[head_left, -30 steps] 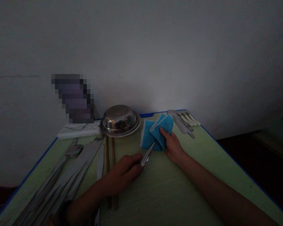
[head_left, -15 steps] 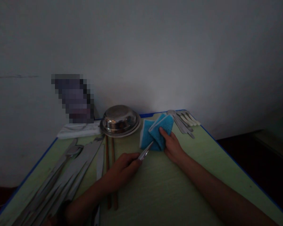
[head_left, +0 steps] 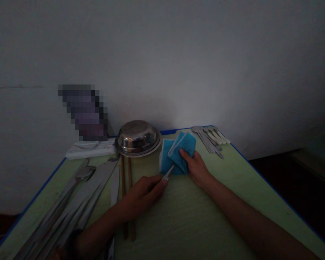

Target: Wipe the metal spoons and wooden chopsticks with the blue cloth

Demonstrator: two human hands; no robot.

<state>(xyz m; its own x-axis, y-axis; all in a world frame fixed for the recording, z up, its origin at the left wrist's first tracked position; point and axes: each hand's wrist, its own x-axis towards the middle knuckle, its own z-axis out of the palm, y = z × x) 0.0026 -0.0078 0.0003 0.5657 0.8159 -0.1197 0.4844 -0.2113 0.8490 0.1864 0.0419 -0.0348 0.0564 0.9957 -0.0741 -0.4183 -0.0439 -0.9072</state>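
Pinches slim metal utensil (head_left: 168, 173) b/w thumb & forefinger of L hand (head_left: 141, 196), prob. to steady grip w/ pointed end left free; can't tell spread of other L fingers. Clamps folded blue cloth (head_left: 188, 141) in R hand (head_left: 200, 172), thumb pressed on top, prob. to stop layers slipping open; can't tell spread of fingers behind. Has utensil tip at cloth's lower L part, over mid green table (head_left: 219, 231); can't confirm contact. Crosses wooden sticks (head_left: 129, 177) w/ L forearm, so blocks view of them in part; also hides some of flat blade (head_left: 115, 187) & long metal utensils (head_left: 81, 202), laid roughly lengthwise at L, prob. for keeping sorted. Beyond, inverted metal bowl (head_left: 137, 135) near white packet (head_left: 90, 150), limiting room fwd-L. At far R corner, metal spoons (head_left: 203, 137) beside pale-handled cutlery (head_left: 213, 136), just past cloth, grouped prob. by type.
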